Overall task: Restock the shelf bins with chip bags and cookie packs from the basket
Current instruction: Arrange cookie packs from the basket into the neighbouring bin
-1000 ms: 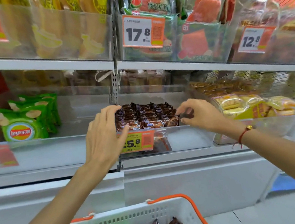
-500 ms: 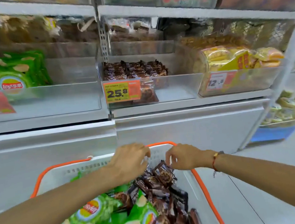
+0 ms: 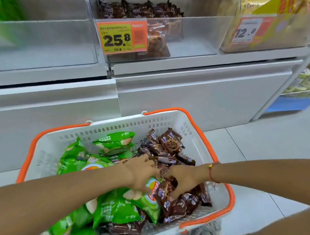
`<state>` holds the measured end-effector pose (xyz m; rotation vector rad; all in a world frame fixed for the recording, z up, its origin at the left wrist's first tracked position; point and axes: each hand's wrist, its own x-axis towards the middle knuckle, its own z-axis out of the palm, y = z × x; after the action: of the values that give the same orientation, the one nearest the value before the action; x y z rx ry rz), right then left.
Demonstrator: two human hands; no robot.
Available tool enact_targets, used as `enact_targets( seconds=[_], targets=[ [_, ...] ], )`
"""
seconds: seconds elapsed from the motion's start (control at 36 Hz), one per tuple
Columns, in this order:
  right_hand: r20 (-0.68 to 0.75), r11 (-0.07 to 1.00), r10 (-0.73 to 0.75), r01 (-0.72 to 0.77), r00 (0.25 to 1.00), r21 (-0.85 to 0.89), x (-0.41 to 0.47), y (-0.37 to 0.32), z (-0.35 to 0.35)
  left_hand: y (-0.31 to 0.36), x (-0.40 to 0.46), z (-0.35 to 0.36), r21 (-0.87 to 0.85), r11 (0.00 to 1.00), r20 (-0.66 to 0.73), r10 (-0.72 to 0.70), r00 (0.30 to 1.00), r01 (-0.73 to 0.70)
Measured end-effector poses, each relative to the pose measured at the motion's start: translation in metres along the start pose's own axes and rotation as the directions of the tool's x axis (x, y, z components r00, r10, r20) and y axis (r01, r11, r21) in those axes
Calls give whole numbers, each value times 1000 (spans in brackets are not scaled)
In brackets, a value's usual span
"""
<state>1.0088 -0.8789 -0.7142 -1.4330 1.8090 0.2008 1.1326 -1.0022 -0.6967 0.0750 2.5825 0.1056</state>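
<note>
Both hands in basket: left hand and right hand each curl a grip on cookie packs. Next: lift to cookie bin above basket.

Both forearms reach inward, the left hand and right hand nearly touching, fingers curled downward.

white perforated plastic basket, orange rim; glossy green foil chip bags; shiny brown cookie packs; clear plastic bins.
</note>
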Motion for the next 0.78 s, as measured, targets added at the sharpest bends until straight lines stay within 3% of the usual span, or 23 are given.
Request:
enact_targets(
  seconds=[0.17, 0.28, 0.33, 0.42, 0.5, 0.58, 0.67, 0.78],
  targets=[
    [-29, 978, 25, -18, 999, 207, -3, -5, -7, -13, 1, -6, -150, 988, 123, -20, 992, 38],
    [-98, 976, 46, -24, 994, 219, -19, -5, -40, -23, -3, -26, -394, 916, 96, -43, 994, 78],
    [-199, 969, 80, -29, 977, 247, -30, -2, -66, -29, -10, -38, -575, 809, 60, -111, 992, 125],
    [-316, 937, 151, -34, 937, 347, -49, -1, -105, -38, -19, -58, -817, 565, -17, -228, 973, 118],
    [-443, 897, 178, 40, 879, 441, -64, -7, -139, -47, -23, -79, -914, 406, -147, -349, 926, 8],
    [-583, 804, 168, 232, 795, 548, -78, -20, -162, -48, -33, -106, -950, 286, -248, -437, 864, -127],
    [-645, 722, 144, 366, 751, 587, -85, -35, -181, -51, -42, -129, -935, 237, -353, -543, 762, -264],
    [-729, 714, 140, 442, 670, 543, -91, -55, -211, -57, -53, -155, -892, 260, -445, -645, 622, -369]
  ],
)
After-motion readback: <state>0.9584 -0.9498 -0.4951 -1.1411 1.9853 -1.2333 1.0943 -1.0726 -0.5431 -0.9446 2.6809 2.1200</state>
